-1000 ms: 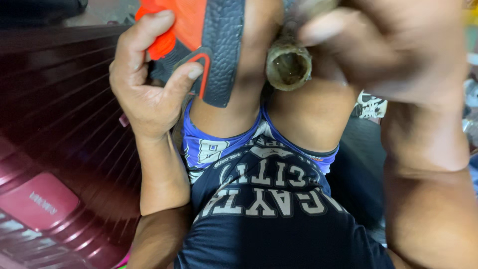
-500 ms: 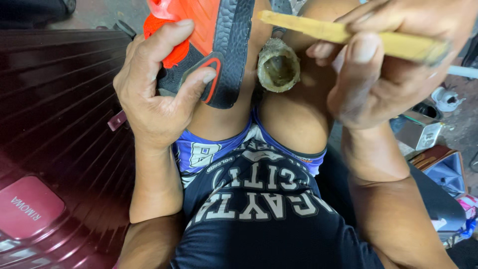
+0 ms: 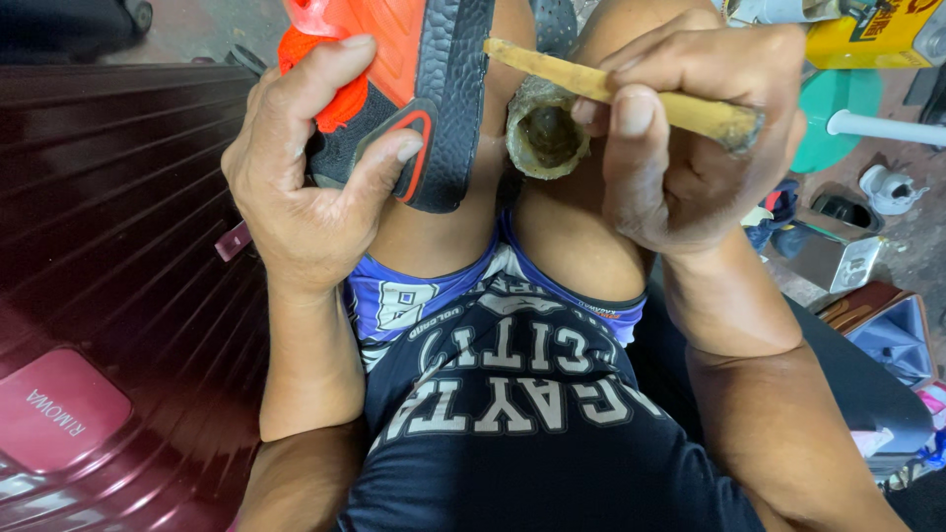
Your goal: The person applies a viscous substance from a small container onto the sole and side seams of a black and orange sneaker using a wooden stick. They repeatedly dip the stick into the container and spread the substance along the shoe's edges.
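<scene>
A ribbed dark maroon hard-shell suitcase (image 3: pixel 108 246) lies at the left. The left hand (image 3: pixel 305 187) is clamped around an orange knit shoe with a black rubber sole (image 3: pixel 434 89), held above the knees. The right hand (image 3: pixel 690 148) grips a thin tan wooden stick (image 3: pixel 552 67), its tip touching the sole, above a small grimy round can (image 3: pixel 547 133) wedged between the knees.

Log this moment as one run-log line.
left hand: grips orange shoe | right hand: holds wooden stick against sole | small pot: between knees
</scene>
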